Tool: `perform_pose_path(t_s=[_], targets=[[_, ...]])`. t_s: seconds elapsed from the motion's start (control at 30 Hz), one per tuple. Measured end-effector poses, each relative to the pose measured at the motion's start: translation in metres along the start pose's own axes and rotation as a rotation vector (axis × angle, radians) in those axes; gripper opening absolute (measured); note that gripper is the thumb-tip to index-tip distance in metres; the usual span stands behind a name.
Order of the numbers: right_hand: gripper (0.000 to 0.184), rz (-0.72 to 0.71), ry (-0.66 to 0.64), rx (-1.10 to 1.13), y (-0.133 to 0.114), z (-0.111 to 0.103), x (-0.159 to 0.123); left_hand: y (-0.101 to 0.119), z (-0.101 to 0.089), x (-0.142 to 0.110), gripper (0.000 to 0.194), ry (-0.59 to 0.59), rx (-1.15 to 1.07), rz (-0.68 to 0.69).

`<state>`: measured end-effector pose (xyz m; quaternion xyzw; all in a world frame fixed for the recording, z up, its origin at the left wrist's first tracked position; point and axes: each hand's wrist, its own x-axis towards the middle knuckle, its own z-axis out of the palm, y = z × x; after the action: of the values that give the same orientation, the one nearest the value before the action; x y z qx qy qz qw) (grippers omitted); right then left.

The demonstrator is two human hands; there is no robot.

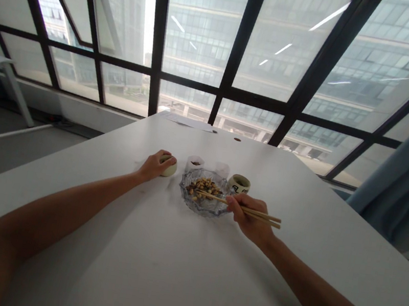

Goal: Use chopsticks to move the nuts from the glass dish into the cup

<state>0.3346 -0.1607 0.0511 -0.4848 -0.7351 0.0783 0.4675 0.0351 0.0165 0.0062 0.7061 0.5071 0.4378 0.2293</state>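
My left hand (152, 166) is wrapped round a small pale green cup (169, 169) standing on the table, left of a clear glass bowl (206, 210). In the bowl lies a mix of nuts or beans (204, 188), brown and yellowish; their exact kind is too small to tell. My right hand (251, 214) grips a pair of wooden chopsticks (262, 216), closed round them, with their tips down among the pieces in the bowl. Just behind that hand stands a green cup with black markings (239, 182).
Behind the bowl are a white cup (194, 164) with dark bits inside and a second translucent white cup (222, 169). All stand on a white table (155, 269). Papers (190, 122) lie at its far edge by the windows. A blue curtain (400, 189) hangs at the right.
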Motion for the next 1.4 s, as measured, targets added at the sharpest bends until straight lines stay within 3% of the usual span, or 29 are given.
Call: perform_pose_path(t_s=[0.23, 0.53, 0.9, 1.17, 1.4], targets=[[0.055, -0.071, -0.043, -0.078, 0.005, 0.001, -0.003, -0.001, 0.000, 0.000, 0.058, 0.005, 0.002, -0.002], [0.057, -0.076, 0.000, -0.095, -0.005, -0.004, -0.001, 0.000, 0.000, 0.000, 0.056, 0.002, 0.007, 0.010], [0.051, -0.135, -0.140, -0.080, -0.004, -0.010, 0.002, -0.001, 0.001, 0.000, 0.057, 0.006, 0.001, 0.000], [0.052, -0.049, -0.014, -0.052, -0.004, -0.012, 0.004, 0.001, 0.000, 0.000, 0.058, -0.001, 0.004, -0.006], [0.054, -0.081, -0.061, -0.049, 0.000, -0.012, 0.004, 0.003, 0.000, -0.001, 0.058, -0.004, -0.001, -0.008]])
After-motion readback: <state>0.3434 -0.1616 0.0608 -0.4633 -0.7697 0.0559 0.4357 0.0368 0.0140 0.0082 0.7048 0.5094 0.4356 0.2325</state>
